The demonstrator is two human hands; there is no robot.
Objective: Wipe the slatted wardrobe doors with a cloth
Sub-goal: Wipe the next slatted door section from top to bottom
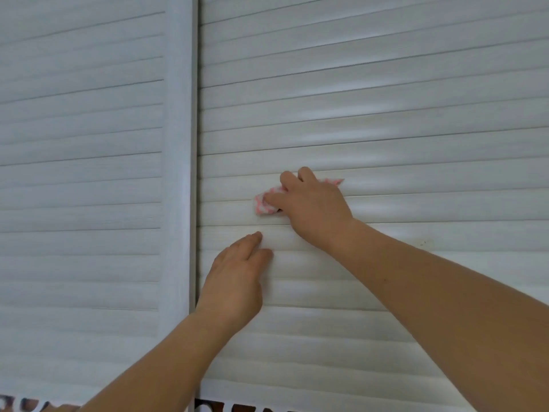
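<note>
Cloth, pink and white, sits bunched under my right hand against the slats of the right wardrobe door (fingers curled over it, a grip pinching the fabric). My left hand rests just below, fingers nearly straight on the slats. Left wardrobe door stands beside it.

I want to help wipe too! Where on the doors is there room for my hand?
Lots of bare slats lie above the cloth on the right door, and the whole left door is free. It is crowded low beside the middle frame, where the right hand presses the cloth and the left hand rests below it.
</note>
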